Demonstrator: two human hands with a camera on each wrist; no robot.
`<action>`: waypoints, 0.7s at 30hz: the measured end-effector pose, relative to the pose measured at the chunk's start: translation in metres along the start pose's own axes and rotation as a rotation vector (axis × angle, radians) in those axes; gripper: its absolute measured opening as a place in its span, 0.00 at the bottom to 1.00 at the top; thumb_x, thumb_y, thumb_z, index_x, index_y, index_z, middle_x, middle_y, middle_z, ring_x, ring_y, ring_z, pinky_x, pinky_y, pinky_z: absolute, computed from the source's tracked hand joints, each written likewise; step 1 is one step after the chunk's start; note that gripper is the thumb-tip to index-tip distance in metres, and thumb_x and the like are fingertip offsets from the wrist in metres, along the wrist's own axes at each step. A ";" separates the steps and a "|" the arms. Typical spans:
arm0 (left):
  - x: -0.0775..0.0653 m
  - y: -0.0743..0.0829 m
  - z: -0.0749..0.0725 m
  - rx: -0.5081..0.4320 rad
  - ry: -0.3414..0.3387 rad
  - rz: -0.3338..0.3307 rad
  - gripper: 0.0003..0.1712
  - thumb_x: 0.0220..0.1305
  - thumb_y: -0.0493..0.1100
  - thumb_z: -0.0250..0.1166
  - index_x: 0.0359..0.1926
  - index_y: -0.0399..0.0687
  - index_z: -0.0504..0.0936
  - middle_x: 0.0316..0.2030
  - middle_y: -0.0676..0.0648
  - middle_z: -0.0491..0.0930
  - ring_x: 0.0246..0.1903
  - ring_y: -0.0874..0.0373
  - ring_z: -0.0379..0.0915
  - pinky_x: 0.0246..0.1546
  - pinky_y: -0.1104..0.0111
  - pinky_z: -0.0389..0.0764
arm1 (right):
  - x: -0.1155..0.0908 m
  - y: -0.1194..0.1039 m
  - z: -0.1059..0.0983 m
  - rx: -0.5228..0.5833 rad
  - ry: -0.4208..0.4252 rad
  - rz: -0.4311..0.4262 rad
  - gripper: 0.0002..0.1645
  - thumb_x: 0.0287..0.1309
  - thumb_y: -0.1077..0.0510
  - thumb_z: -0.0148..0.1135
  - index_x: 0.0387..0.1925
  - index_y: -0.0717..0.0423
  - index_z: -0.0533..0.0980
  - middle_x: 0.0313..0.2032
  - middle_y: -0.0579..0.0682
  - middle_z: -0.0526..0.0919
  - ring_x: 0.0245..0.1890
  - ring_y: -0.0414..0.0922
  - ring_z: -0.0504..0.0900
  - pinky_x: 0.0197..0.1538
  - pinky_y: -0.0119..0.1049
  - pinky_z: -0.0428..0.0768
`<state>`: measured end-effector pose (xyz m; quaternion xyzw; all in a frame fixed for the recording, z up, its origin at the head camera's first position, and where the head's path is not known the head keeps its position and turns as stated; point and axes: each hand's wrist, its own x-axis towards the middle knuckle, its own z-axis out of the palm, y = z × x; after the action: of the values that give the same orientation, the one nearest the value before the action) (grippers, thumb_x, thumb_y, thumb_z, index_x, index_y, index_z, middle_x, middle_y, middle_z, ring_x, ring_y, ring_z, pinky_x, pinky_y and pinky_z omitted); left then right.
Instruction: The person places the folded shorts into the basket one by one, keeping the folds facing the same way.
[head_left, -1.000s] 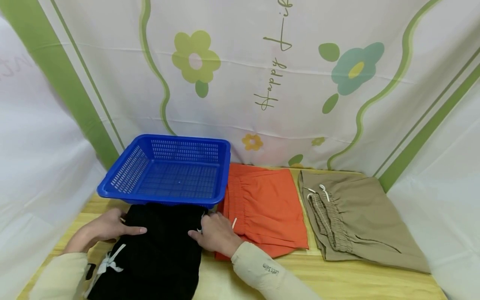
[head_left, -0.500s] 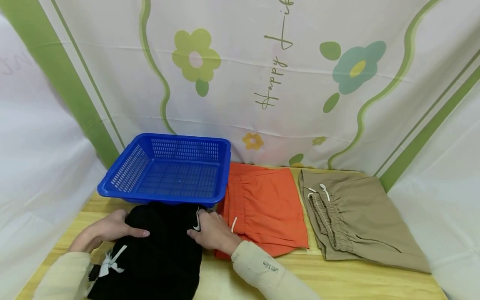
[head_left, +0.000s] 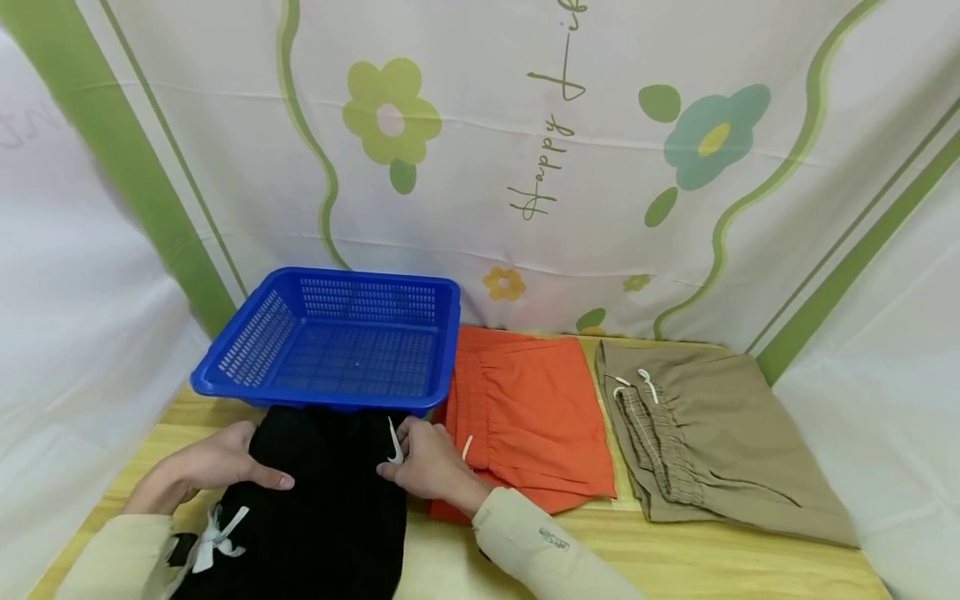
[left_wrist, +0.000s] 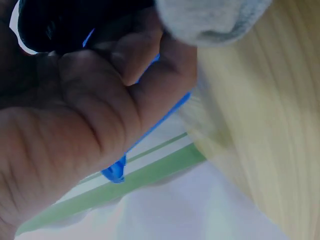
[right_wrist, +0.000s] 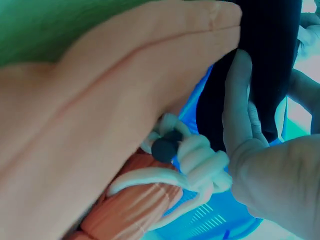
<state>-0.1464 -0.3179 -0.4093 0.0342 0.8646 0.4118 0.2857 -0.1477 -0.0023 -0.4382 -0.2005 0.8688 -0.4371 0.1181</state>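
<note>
Folded black drawstring shorts [head_left: 330,517] lie on the table just in front of the blue basket, partly cut off by the frame's lower edge. A white bow [head_left: 217,537] is tied at their left side, and a white swoosh [head_left: 394,442] shows near the upper right corner. My left hand [head_left: 213,462] grips the left edge, thumb on top and the other fingers hidden below. At the opposite edge, beside the swoosh, my right hand [head_left: 427,458] pinches the cloth. The left wrist view shows curled fingers [left_wrist: 165,80] next to dark cloth.
The blue plastic basket [head_left: 326,397] stands behind the black shorts with nothing in it. Folded orange shorts [head_left: 547,408] lie to the right, their left part under the basket's rim in this view. Farther right are folded khaki shorts [head_left: 735,433]. A printed curtain [head_left: 465,167] rises behind.
Both hands keep hold of the black shorts. The cloth bunched up slightly and now lies flatter, and the swoosh has come into fuller view. Basket and other shorts have not moved.
</note>
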 end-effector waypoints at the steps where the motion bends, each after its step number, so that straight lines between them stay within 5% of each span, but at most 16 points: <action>1: -0.001 0.001 0.000 -0.010 -0.001 0.015 0.75 0.56 0.46 0.78 0.72 0.17 0.25 0.70 0.14 0.27 0.68 0.16 0.25 0.62 0.26 0.43 | -0.001 0.000 -0.001 0.013 0.002 0.011 0.18 0.54 0.54 0.77 0.38 0.57 0.76 0.23 0.39 0.78 0.23 0.36 0.75 0.27 0.30 0.75; 9: -0.012 0.010 0.003 -0.059 -0.024 0.162 0.73 0.54 0.40 0.79 0.78 0.30 0.30 0.75 0.23 0.30 0.71 0.20 0.25 0.61 0.24 0.42 | -0.011 -0.002 -0.013 0.137 0.003 0.078 0.21 0.50 0.55 0.80 0.36 0.56 0.73 0.19 0.42 0.78 0.20 0.38 0.76 0.40 0.36 0.76; 21: -0.028 0.027 0.004 -0.006 -0.092 0.297 0.67 0.51 0.44 0.80 0.81 0.37 0.43 0.77 0.30 0.43 0.72 0.26 0.38 0.61 0.30 0.58 | -0.030 -0.003 -0.029 0.456 -0.051 0.167 0.22 0.50 0.64 0.77 0.44 0.62 0.74 0.16 0.46 0.75 0.17 0.42 0.75 0.29 0.33 0.77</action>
<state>-0.1260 -0.3058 -0.3788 0.1797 0.8348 0.4503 0.2611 -0.1313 0.0307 -0.4178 -0.1071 0.7580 -0.6054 0.2178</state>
